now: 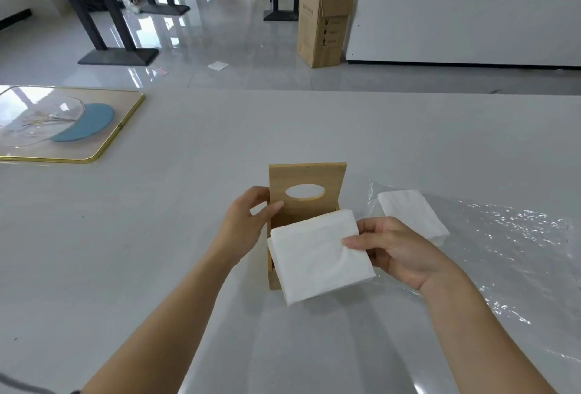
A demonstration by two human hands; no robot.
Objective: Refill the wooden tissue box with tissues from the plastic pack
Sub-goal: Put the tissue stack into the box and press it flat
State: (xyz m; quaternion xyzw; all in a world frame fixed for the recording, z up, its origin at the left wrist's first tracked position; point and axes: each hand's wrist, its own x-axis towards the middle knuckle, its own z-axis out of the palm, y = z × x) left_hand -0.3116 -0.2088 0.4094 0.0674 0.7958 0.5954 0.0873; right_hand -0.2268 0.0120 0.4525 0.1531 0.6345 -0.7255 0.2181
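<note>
The wooden tissue box [274, 277] stands on the white table in front of me, its lid [308, 188] with an oval slot raised upright. My left hand [245, 221] grips the lid's left edge, thumb on its front. My right hand [390, 249] pinches a white stack of tissues [317, 258] by its right side, holding it tilted over the box's open top. To the right lies the clear plastic pack [503, 236], with a second stack of tissues [412, 214] inside it.
A gold-rimmed tray [119, 139] with a glass dish and a blue shape sits at the table's far left. Beyond the table are a cardboard carton [323, 23], a white counter [465, 29] and black table legs on a glossy floor.
</note>
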